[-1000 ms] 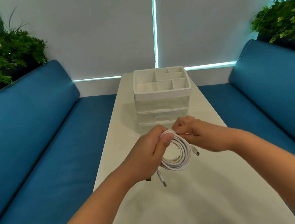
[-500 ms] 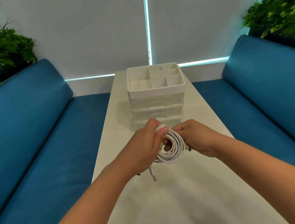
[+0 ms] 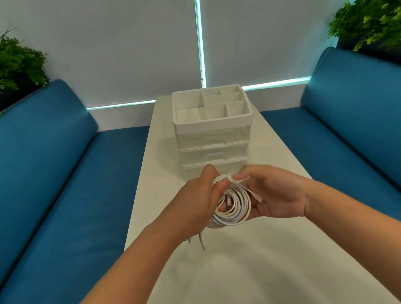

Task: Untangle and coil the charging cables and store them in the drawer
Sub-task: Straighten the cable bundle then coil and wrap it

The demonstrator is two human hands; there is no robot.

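1. The left hand has its grip closed round the left side of the coiled white cables, fingers curled through the loops.
2. The right hand cups the coil's right side, thumb and forefinger pinching a strand at the top.
3. The coil hangs between both hands above the white counter, with plug ends dangling below.
4. Just beyond the hands stands the drawer unit, its clear drawers closed and a divided tray on top.
5. Blue benches flank the counter.
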